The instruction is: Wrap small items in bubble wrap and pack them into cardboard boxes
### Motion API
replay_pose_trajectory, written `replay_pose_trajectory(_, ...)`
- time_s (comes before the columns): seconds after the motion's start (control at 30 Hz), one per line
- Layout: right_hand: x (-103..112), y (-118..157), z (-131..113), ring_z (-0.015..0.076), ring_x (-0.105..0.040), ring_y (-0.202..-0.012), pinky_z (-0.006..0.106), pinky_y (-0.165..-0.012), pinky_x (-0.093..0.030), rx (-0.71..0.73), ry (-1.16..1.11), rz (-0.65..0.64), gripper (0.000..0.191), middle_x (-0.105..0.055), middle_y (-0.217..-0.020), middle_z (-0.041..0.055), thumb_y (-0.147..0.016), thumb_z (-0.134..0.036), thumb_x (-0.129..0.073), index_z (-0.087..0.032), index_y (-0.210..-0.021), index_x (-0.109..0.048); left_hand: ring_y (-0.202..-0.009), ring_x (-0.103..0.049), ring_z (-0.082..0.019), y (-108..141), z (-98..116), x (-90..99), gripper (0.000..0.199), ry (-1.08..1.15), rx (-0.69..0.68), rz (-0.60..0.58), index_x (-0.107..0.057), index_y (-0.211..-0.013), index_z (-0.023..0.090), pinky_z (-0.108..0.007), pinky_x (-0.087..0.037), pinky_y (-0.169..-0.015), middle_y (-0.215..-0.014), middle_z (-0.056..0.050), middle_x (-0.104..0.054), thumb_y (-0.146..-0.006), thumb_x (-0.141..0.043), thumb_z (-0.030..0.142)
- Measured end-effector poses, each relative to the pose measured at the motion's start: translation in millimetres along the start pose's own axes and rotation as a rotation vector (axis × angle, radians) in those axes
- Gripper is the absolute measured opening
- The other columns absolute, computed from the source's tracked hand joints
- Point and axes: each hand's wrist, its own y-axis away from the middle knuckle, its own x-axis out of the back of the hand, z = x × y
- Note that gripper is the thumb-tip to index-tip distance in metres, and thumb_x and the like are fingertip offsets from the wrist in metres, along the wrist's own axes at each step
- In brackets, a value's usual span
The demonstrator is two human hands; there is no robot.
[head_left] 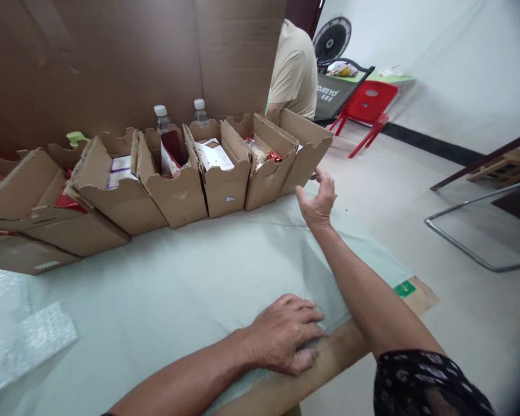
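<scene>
Right hand [318, 199] spread wide beside the tan, open-topped cardboard bin [305, 167] at the far right corner of the pale-green cloth-covered table [190, 277].
In the head view, thumb and fingers stand apart by that bin's lower right side; whether they touch it, I can't tell. The left hand [283, 335] rests palm down at the near edge, fingers loosely extended. A row of matching brown cardboard bins [184, 199] follows the far edge leftward; crinkled clear bubble wrap [39, 341] lies toward the left end.
</scene>
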Motion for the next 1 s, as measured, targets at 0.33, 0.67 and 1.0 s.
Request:
replay_pose_trajectory(0.33,26,-60,-106,0.0281,-0.072,-0.087,0.04,-0.083,-0.053,0.12,0.203,-0.447,0.036,-0.079,-0.088,0.005,-0.084,-0.027,-0.061,-0.026,-0.116,-0.078,-0.147,-0.052,-0.033,-2,-2,1.9,0.044,0.01,-0.003,-0.004,-0.07,-0.13,0.015,-0.049,-0.039,-0.123,-0.148,-0.015,-0.065,-0.092,-0.06,0.033)
replay_pose_trajectory(0.67,99,7,-97,0.0259,-0.072,-0.08,0.038,-0.078,-0.052,0.105,0.171,-0.386,0.019,-0.079,-0.086,0.0047,-0.089,-0.031,-0.06,-0.025,-0.095,-0.077,-0.135,-0.061,-0.033,-2,-13,-8.0,0.057,0.25,0.197,0.386,-0.063,-0.137,0.015,-0.052,-0.048,-0.117,-0.145,-0.018,-0.064,-0.082,-0.062,0.026)
replay_pose_trajectory(1.0,269,168,-51,0.0354,-0.076,-0.098,0.054,-0.079,-0.06,-0.236,0.074,0.095,0.03,-0.077,-0.101,0.006,-0.075,-0.04,-0.073,-0.051,-0.103,-0.075,-0.146,-0.046,-0.035,4,-38,5.6,0.074,0.292,0.532,0.984,-0.039,-0.154,0.021,-0.059,-0.043,-0.12,-0.154,-0.017,-0.046,-0.083,-0.057,0.021)
